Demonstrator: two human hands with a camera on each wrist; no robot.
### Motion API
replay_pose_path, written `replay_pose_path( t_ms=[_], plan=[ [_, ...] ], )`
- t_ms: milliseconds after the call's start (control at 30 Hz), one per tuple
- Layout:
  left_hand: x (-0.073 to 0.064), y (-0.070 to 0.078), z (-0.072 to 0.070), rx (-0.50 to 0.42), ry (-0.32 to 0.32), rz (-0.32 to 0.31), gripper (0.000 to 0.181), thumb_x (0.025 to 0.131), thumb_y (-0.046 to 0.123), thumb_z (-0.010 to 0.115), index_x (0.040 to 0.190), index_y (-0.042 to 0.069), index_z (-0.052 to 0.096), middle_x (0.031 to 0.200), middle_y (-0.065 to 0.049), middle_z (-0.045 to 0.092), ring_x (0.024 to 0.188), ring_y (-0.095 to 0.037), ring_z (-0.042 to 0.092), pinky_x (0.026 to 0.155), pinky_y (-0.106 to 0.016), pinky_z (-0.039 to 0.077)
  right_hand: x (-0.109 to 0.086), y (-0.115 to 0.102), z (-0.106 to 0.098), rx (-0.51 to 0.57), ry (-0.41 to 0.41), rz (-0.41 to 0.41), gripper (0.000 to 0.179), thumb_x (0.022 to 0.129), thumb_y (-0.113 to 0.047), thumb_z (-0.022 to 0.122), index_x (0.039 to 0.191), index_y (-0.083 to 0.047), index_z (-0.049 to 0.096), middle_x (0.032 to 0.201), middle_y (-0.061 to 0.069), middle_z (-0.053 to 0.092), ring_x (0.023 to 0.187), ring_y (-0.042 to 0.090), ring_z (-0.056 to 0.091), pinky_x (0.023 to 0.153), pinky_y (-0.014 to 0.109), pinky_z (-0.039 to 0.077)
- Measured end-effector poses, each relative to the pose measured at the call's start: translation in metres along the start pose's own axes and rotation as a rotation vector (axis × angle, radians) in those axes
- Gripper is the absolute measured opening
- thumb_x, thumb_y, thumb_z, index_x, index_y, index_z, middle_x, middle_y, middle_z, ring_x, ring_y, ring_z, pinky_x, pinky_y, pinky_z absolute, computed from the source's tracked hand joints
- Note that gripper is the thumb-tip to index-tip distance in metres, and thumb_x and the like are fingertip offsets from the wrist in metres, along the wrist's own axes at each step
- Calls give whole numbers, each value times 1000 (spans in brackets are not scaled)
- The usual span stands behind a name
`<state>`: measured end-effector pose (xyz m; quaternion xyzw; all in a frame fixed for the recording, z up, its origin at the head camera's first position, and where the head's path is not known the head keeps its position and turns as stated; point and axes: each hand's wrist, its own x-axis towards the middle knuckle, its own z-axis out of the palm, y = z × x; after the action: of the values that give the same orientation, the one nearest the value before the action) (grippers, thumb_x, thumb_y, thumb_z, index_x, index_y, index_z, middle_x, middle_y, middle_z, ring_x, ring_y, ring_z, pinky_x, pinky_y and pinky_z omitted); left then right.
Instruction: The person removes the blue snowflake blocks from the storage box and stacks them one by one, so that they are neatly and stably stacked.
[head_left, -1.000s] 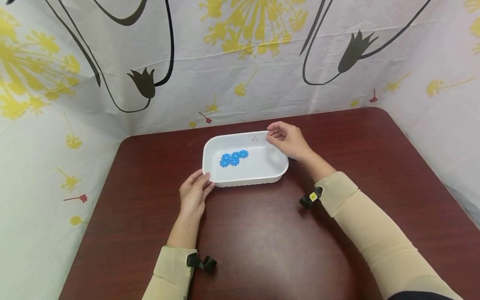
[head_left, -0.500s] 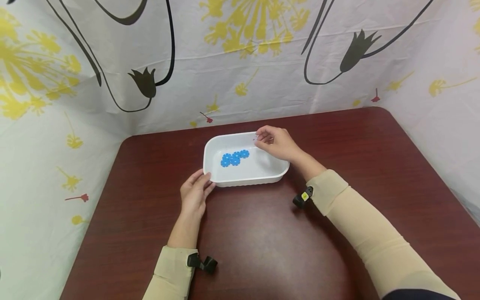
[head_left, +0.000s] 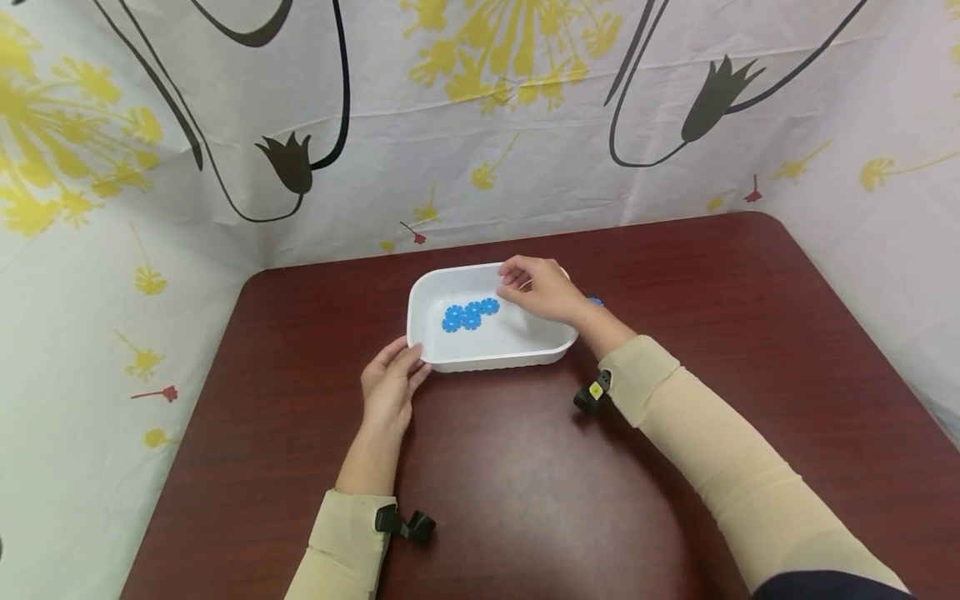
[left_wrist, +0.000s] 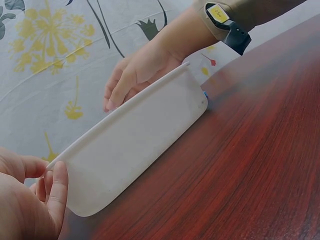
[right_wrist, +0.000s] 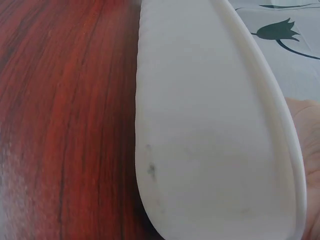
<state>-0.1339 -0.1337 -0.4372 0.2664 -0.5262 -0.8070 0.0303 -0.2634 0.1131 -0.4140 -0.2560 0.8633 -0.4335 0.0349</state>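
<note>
A white plastic tray [head_left: 491, 362] with rounded corners sits on the table. My left hand [head_left: 387, 387] grips its front left corner, thumb at the rim; the left wrist view shows the fingers against the outer wall [left_wrist: 125, 145]. Several blue notched toy discs [head_left: 470, 317] lie in a cluster on the tray's floor, left of centre. Over the tray's right half hovers my right hand [head_left: 542, 287], fingers loosely curled, with a gap between thumb and fingers and nothing visible between them. In the right wrist view the tray's wall [right_wrist: 210, 110] hides most of that hand [right_wrist: 306, 130].
Behind my right forearm, just outside the tray, a blue piece [head_left: 596, 302] shows partly. The dark red wooden table [head_left: 525, 467] meets a patterned cloth [head_left: 450, 125] at its back and sides. A small black device [head_left: 588, 398] hangs at each cuff.
My right hand has moved left from the tray's right back corner to over its inside, uncovering the blue piece outside. The left hand and the discs stay in place.
</note>
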Motion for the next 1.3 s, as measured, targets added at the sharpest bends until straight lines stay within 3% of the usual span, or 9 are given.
replay_pose_path(
  t_ms=[267,533,667,800,967,1067,1167,1300],
  plan=[
    [1,0,0,7,6,-6,39,93,2,72,131,-1,62,98,-7,65,88,-20,66,82,-30,63,7,3,11,-43,-85,7,30,94,-13,73,116,5,64,101,13,67,95,26,64,86,36,59],
    [0,1,0,9,11,-9,40,92,2,72,130,-1,62,97,-6,65,90,-21,66,83,-31,63,8,4,17,-210,-226,-9,32,93,-16,74,118,3,68,104,14,67,95,25,64,89,38,56],
    [0,1,0,7,8,-11,40,92,2,72,131,-1,61,98,-6,65,88,-19,65,83,-30,63,6,3,19,-278,-276,-29,34,92,-14,75,121,3,68,102,14,66,92,27,62,111,43,44],
    [0,1,0,3,3,-8,41,93,1,71,132,-2,60,98,-6,64,86,-18,65,83,-30,63,5,2,19,-310,-313,14,39,93,-16,73,129,-2,66,108,15,64,107,30,59,123,45,27],
    [-1,2,0,3,1,-9,40,93,1,70,132,-2,60,97,-6,64,85,-17,65,82,-30,63,2,1,19,-328,-356,102,44,95,-21,72,136,-8,63,115,17,61,125,33,52,118,47,35],
    [-1,2,0,1,4,-9,40,93,1,71,131,-2,61,97,-6,64,85,-17,65,82,-30,63,2,2,20,-330,-349,101,34,94,-21,73,125,-9,67,114,15,60,119,31,53,114,46,40],
    [-1,2,0,1,5,-10,40,92,1,72,131,-1,61,98,-6,65,86,-18,65,82,-30,63,3,5,21,-329,-320,81,27,93,-20,74,115,-6,67,107,13,60,103,27,54,103,43,45],
    [-1,2,1,3,7,-10,40,92,2,72,131,-1,61,98,-6,65,86,-18,65,82,-30,64,4,5,21,-350,-299,62,35,94,-18,73,123,-2,64,100,12,60,97,27,54,99,43,46]
  ],
)
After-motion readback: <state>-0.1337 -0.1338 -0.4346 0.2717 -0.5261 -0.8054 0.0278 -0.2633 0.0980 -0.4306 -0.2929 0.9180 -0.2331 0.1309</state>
